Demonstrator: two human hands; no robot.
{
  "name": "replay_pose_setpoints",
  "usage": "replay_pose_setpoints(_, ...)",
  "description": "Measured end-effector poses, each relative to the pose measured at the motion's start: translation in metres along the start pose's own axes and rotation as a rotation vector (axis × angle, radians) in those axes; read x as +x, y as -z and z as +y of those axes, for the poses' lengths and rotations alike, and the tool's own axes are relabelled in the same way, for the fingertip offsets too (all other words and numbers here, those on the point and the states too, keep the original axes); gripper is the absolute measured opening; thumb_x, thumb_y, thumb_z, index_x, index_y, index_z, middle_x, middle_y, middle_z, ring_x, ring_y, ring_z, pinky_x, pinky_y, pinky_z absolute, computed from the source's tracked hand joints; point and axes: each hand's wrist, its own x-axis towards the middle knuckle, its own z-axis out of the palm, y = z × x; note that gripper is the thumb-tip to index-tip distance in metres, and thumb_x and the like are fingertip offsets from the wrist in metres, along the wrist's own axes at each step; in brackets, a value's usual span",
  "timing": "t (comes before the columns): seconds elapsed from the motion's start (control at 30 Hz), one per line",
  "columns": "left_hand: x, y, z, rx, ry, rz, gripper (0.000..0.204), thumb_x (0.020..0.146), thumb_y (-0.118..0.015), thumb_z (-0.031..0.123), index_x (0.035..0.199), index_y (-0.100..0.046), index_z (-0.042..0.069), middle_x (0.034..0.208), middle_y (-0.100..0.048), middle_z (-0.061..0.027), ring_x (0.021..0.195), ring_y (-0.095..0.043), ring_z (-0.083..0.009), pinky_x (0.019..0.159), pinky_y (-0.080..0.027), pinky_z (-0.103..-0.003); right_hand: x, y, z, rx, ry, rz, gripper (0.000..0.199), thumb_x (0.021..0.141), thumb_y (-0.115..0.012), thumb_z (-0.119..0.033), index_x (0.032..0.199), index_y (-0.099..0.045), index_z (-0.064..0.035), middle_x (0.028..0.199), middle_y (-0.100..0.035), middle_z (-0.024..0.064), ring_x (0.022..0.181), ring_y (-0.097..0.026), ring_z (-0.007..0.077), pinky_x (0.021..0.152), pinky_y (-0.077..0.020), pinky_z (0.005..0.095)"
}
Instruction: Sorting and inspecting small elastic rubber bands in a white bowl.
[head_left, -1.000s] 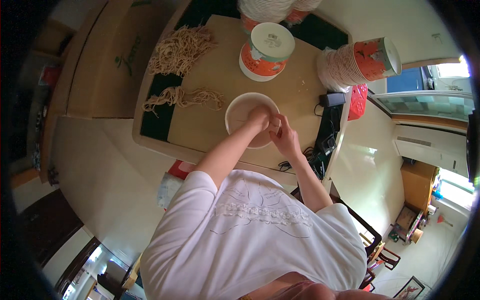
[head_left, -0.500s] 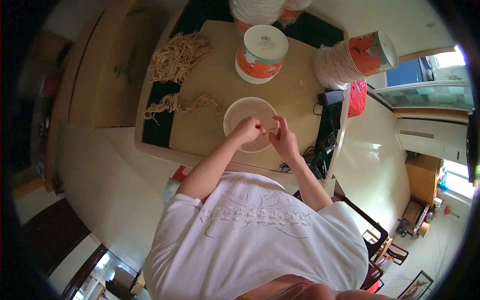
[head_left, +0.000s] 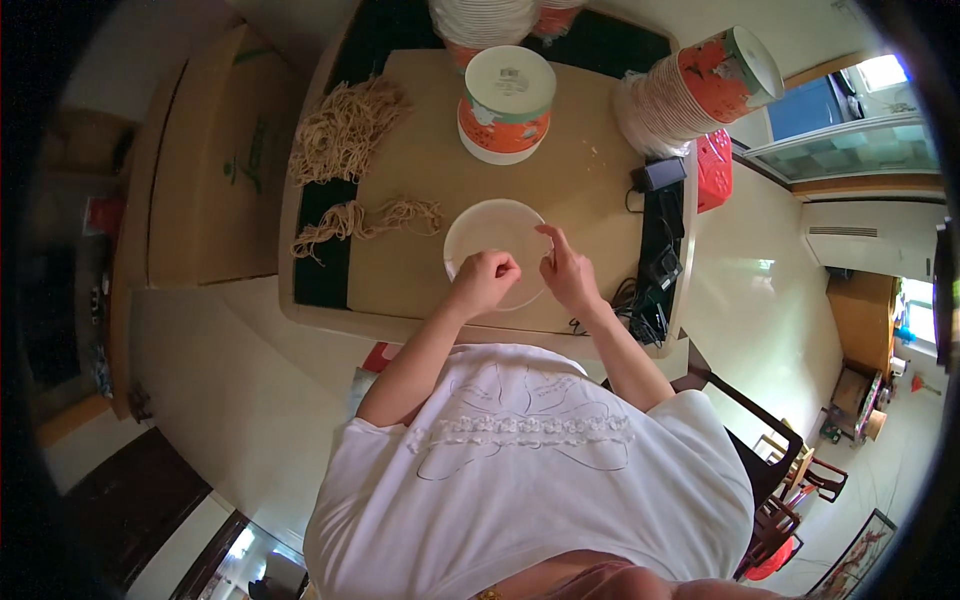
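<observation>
A white round paper tub stands upright at the table's near side, its mouth facing me. Over the near left part of its mouth is my left hand, closed in a fist; what its fingers hold, if anything, is hidden. At the tub's right rim, my right hand grips the edge with index finger stretched out and thumb apart from it. The other fingers are curled and partly hidden. To the left of the tub lie a small bundle of tan twine and a larger loose heap of twine.
Behind the tub stands an upturned orange-and-green patterned paper tub. A wrapped stack of tubs leans at the far right, another stack at the back. Black devices and cables line the right edge. Left stands a cardboard box.
My left hand has drawn back toward me and slightly left, its fingers more tightly closed. My right hand stays at the tub's rim. The whole view has shifted slightly.
</observation>
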Motion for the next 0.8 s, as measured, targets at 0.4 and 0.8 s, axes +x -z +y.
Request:
replay_pose_setpoints(0.4,0.042,-0.032,-0.010,0.115,-0.130,0.184,0.015,0.076,-0.065,0.011,0.088,-0.062,0.003,0.089,-0.065,-0.0144,0.087,-0.063,-0.0313,0.075,-0.051,-0.042,-0.002,0.002,-0.005,0.005,0.001,-0.050,0.041,0.083,-0.058,-0.012,0.122,-0.045,-0.0180,0.084,-0.065,0.0177,0.076,-0.063,0.0391,0.062,-0.0505,0.0465)
replay_pose_setpoints(0.8,0.049,-0.041,-0.026,-0.019,-0.137,0.213,0.014,0.077,-0.062,0.007,0.090,-0.059,0.003,0.086,-0.066,-0.0160,0.080,-0.065,-0.0315,0.071,-0.051,-0.039,-0.001,0.002,-0.008,0.049,0.003,-0.065,0.038,0.085,-0.058,-0.015,0.120,-0.046,-0.0148,0.092,-0.066,0.0178,0.083,-0.063,0.0392,0.067,-0.0516,0.0441)
